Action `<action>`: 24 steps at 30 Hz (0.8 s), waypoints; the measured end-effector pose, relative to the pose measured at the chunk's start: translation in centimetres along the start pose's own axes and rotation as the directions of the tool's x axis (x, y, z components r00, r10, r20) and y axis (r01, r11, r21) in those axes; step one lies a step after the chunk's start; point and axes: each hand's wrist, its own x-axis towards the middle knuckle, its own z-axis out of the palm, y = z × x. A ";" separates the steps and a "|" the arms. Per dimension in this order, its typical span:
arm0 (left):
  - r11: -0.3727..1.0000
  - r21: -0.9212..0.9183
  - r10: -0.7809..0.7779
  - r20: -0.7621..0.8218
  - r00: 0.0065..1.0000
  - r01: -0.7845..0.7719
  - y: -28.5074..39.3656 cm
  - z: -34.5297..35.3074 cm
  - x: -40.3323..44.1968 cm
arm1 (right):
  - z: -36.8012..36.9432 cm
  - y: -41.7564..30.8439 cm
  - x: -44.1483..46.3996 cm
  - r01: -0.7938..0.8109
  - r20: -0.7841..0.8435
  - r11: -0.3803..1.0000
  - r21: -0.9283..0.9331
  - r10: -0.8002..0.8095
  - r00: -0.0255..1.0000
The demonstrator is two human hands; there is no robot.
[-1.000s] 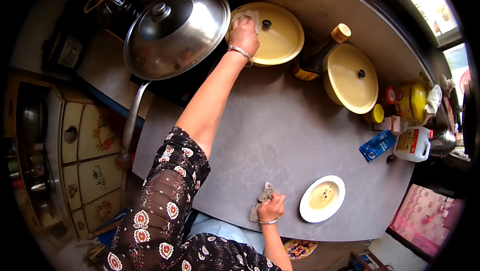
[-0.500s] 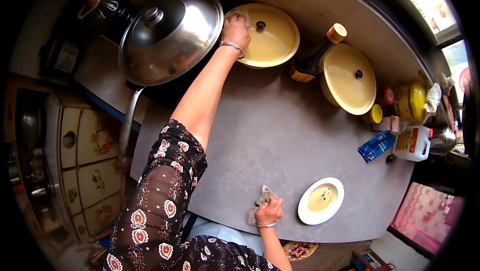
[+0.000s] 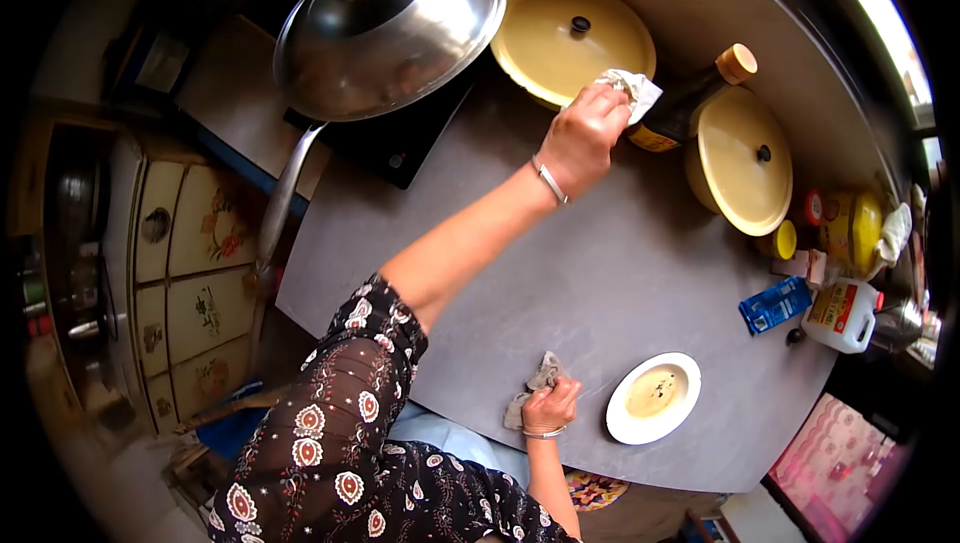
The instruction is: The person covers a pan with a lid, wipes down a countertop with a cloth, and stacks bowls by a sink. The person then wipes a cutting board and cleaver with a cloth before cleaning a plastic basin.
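My left hand (image 3: 588, 131) is closed on a crumpled white cloth (image 3: 640, 95), by the right front edge of the near yellow enamel lid (image 3: 540, 33) with a black knob. Just beyond the cloth stands a dark sauce bottle (image 3: 690, 98) with a tan cap. Low down at the counter's front edge, my right hand (image 3: 552, 403) has its fingers wrapped round a grey rag (image 3: 547, 371), which lies partly on the countertop (image 3: 480, 273). To the right of this hand sits a white oval dish (image 3: 625, 421) with pale liquid and dark bits in it.
A large wok with a domed metal lid (image 3: 400, 43) stands at the back left on a black induction hob (image 3: 400, 158), its long handle (image 3: 290, 183) jutting forward. A second yellow lidded pot (image 3: 740, 173), a blue packet (image 3: 775, 305) and a white jug (image 3: 840, 318) line the right side.
My left hand has moved right with the white cloth, from the left side of the yellow lid to its right front edge. My right hand still grips the grey rag. The view has shifted.
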 end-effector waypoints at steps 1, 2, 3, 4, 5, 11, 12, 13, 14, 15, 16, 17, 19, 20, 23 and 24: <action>0.999 -0.003 -0.048 -0.015 0.999 0.048 1.1 -1.5 -0.7 | 0.0 0.0 0.0 0.008 -0.009 1.000 0.006 -0.008 1.000; 0.997 0.023 -0.069 -0.019 0.997 0.070 1.6 -2.6 -2.2 | -0.1 0.0 0.0 0.011 -0.007 1.000 0.003 -0.011 1.000; 0.995 0.050 -0.088 -0.021 0.996 0.089 1.7 -3.5 -3.8 | -0.1 -0.1 -0.1 0.012 -0.005 1.000 0.004 -0.012 1.000; 0.983 0.119 -0.142 0.025 0.990 0.138 1.3 -4.2 -5.6 | 0.0 -0.2 0.0 0.012 -0.008 1.000 0.004 -0.012 1.000; 0.965 0.188 -0.199 0.065 0.978 0.183 0.5 -4.6 -7.7 | 0.1 -0.2 0.1 0.009 -0.007 1.000 0.005 -0.009 1.000; 0.898 0.301 -0.390 0.211 0.896 0.320 -4.9 -6.8 -14.7 | 0.2 -0.3 -0.3 -0.024 0.002 1.000 0.019 0.024 1.000; 0.895 0.270 -0.422 0.252 0.871 0.355 -4.4 -7.4 -14.9 | 0.1 -0.2 -0.5 -0.013 0.000 1.000 0.009 0.013 1.000; 0.914 0.272 -0.356 0.179 0.917 0.302 -3.5 -8.2 -13.7 | 0.3 -0.1 -0.3 0.001 -0.009 1.000 0.000 -0.001 1.000; 0.929 0.278 -0.282 0.108 0.953 0.243 -2.6 -9.2 -12.1 | 0.4 -0.1 -0.1 -0.001 -0.012 1.000 0.005 0.001 1.000; 0.940 0.287 -0.206 0.041 0.978 0.186 -1.4 -10.4 -10.3 | 0.5 -0.1 -0.2 -0.005 -0.011 1.000 0.009 0.005 1.000; 0.945 0.288 -0.164 0.002 0.986 0.157 -0.7 -11.5 -8.2 | 0.4 -0.1 -0.3 -0.008 -0.007 1.000 0.013 0.008 1.000; 0.943 0.311 -0.124 -0.003 0.992 0.118 -1.0 -12.3 -6.7 | 0.3 -0.1 -0.4 -0.006 -0.001 1.000 0.006 0.006 1.000; 0.907 0.414 -0.064 -0.052 0.997 0.080 -1.8 -13.3 -3.7 | 0.3 -0.1 -0.4 -0.002 0.005 1.000 -0.009 0.003 1.000; 0.875 0.474 -0.103 -0.018 0.995 0.099 -2.7 -13.4 -2.9 | 0.2 -0.2 -0.4 -0.003 0.003 1.000 -0.011 0.003 1.000; 0.804 0.573 -0.216 0.032 0.976 0.159 -3.8 -13.9 -2.3 | 0.3 -0.1 -0.3 -0.003 0.006 1.000 -0.024 0.003 1.000; 0.797 0.579 -0.240 0.047 0.970 0.169 -3.5 -14.3 -2.3 | 0.3 0.0 -0.4 -0.004 0.011 0.999 -0.032 0.005 1.000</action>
